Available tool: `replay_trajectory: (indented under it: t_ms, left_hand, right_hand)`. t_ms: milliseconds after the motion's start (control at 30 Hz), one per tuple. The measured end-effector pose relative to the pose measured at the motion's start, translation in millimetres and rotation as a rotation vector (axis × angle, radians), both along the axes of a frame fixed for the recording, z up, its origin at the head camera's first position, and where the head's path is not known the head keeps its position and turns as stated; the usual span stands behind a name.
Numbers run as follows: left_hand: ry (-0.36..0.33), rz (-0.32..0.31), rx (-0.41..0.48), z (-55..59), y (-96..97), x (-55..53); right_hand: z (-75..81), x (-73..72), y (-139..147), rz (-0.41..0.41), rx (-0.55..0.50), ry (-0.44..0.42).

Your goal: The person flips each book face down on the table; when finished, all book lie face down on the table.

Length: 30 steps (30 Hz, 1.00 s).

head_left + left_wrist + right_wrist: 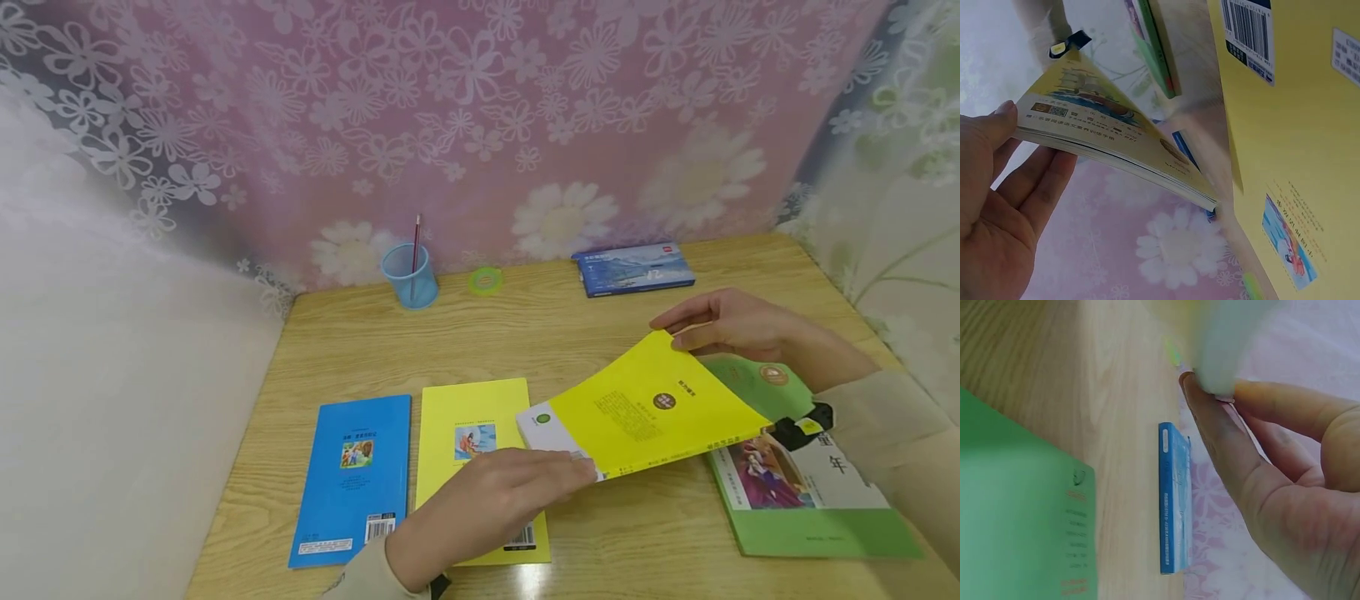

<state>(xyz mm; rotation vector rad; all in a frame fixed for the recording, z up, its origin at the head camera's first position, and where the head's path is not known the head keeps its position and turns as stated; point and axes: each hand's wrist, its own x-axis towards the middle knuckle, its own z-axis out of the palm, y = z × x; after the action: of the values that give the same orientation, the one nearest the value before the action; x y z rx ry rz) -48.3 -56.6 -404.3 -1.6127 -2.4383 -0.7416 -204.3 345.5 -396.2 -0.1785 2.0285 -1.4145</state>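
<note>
Both hands hold a yellow paperback book [637, 408] tilted above the table, its yellow cover with a round dark emblem facing up in the head view. My left hand [502, 500] grips its lower left corner, thumb on one face and fingers on the other, as the left wrist view shows of the book [1110, 131]. My right hand [742, 329] pinches the upper right corner, which bends upward. Under the left hand lies a second yellow book [480, 400], partly covered. A blue book [352, 475] lies to its left. Beneath the right forearm rests a green and white book [817, 525].
At the back of the wooden table [337, 342] stand a blue mesh cup [412, 287] with a pencil [416, 242], a green roll of tape [486, 282] and a blue box [636, 268]. A pink flowered curtain [450, 125] hangs behind, with a white wall [112, 375] at left.
</note>
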Motion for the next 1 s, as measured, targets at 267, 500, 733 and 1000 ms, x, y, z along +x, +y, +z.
replay_trajectory:
  t_ms: [267,500,733,1000]
  left_hand:
    - [0.135,0.013,-0.018,-7.0,0.9,0.1]
    - [0.191,0.019,-0.048,-16.9,5.9,0.3]
    - [0.152,-0.038,-0.125,-21.6,11.9,2.2]
    - [0.128,-0.05,-0.163,-27.9,16.1,3.7]
  right_hand:
    - [-13.0,2.7,-4.4,-0.04,-0.005,0.05]
    - [-25.8,4.8,-10.4,-0.075,0.024,0.084]
    - [-36.4,7.6,-24.8,-0.067,0.14,0.17]
    - [-44.7,9.4,-37.2,-0.052,0.233,0.264]
